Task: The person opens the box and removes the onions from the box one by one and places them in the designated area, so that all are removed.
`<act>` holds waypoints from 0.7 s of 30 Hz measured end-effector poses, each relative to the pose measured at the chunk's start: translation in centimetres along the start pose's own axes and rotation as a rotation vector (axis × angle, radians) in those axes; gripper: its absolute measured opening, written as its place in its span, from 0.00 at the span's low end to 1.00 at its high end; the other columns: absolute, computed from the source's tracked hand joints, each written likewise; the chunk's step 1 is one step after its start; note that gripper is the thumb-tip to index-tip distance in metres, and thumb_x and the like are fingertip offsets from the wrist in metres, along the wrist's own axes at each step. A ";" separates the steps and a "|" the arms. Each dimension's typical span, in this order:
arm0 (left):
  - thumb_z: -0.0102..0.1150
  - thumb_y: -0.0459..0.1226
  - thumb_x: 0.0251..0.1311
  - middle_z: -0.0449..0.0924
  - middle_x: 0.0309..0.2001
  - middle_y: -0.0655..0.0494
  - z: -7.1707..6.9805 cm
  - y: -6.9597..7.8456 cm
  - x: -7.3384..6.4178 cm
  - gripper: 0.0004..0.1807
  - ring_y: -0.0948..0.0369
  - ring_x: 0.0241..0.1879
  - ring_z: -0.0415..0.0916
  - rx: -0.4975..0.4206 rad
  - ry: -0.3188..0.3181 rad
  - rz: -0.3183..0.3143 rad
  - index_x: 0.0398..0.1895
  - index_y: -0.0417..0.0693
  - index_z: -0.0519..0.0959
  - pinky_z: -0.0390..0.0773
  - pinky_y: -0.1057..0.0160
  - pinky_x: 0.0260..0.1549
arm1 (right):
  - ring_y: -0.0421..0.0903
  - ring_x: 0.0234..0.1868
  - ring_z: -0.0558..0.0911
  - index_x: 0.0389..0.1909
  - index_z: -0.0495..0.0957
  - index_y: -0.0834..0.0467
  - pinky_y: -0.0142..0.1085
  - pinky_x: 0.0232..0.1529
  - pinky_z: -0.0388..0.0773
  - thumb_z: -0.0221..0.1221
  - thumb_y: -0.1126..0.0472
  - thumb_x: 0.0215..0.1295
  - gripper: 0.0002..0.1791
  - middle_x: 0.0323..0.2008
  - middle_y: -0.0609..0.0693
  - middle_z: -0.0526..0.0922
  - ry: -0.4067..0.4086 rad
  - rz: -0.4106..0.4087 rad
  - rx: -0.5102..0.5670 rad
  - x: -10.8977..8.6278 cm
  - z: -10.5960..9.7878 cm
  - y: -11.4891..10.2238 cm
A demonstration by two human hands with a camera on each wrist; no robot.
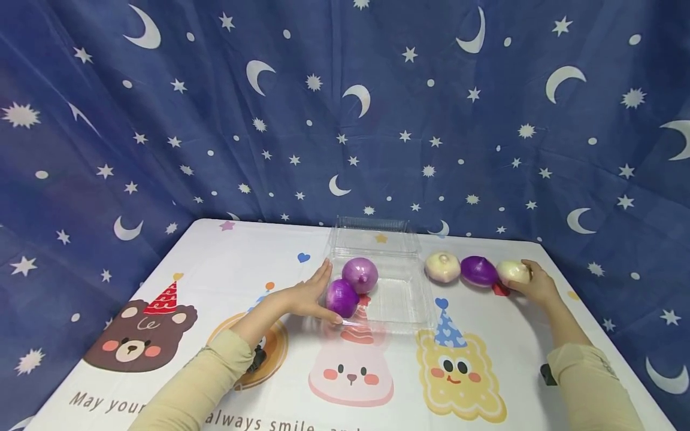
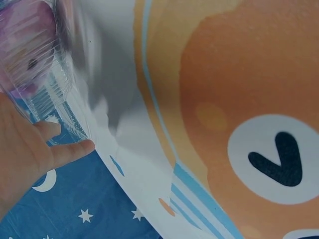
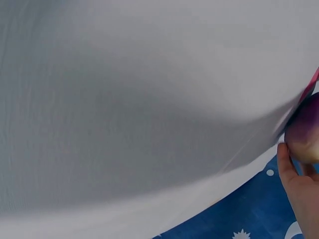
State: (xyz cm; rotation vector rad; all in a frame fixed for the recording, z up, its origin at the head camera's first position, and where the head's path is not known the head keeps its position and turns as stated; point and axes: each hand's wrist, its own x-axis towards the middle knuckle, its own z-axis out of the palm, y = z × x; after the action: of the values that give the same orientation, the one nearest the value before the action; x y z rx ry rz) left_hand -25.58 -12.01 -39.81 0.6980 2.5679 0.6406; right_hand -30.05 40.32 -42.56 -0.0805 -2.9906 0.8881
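A clear plastic clamshell box (image 1: 401,299) lies with its lid (image 1: 372,236) folded back. In its left half sit a light purple onion (image 1: 360,275) and a darker purple onion (image 1: 342,299), touching each other. My left hand (image 1: 308,297) rests along the box's left side, thumb and fingers spread; the left wrist view shows straight fingertips (image 2: 82,147) at the clear plastic. At the right, my right hand (image 1: 541,284) grips a white onion (image 1: 513,272), thumb in front and fingers behind. Beside it are a purple onion (image 1: 478,271) and another white onion (image 1: 442,267), in a row.
Cartoon animals and party hats are printed on the white tablecloth (image 1: 242,251). A blue curtain (image 1: 302,120) with moons and stars hangs behind the table's back edge. The raised lid stands close to that edge.
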 end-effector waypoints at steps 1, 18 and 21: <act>0.63 0.64 0.46 0.18 0.74 0.42 0.0 0.0 0.0 0.69 0.42 0.73 0.37 -0.003 0.001 0.001 0.73 0.37 0.28 0.48 0.32 0.65 | 0.77 0.58 0.61 0.63 0.49 0.76 0.64 0.59 0.61 0.59 0.55 0.57 0.44 0.59 0.82 0.57 -0.014 -0.003 -0.005 0.0 -0.1 0.0; 0.63 0.64 0.45 0.18 0.74 0.43 0.1 0.0 0.1 0.69 0.42 0.73 0.36 0.001 -0.002 0.001 0.73 0.37 0.28 0.48 0.33 0.65 | 0.78 0.59 0.58 0.66 0.42 0.79 0.67 0.61 0.57 0.62 0.56 0.54 0.51 0.59 0.85 0.54 -0.040 -0.024 0.016 -0.2 0.0 0.0; 0.63 0.63 0.45 0.17 0.74 0.44 0.1 0.0 0.1 0.69 0.43 0.74 0.35 -0.005 -0.004 -0.001 0.73 0.37 0.28 0.48 0.33 0.66 | 0.78 0.58 0.59 0.65 0.43 0.79 0.67 0.61 0.57 0.63 0.56 0.53 0.51 0.58 0.85 0.54 -0.034 -0.035 0.006 -0.3 0.0 -0.1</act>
State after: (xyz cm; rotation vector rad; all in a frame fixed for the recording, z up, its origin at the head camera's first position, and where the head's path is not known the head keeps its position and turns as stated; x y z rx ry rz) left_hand -25.64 -11.91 -39.91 0.6960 2.5623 0.6442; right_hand -29.79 40.21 -42.54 -0.0136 -3.0106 0.9036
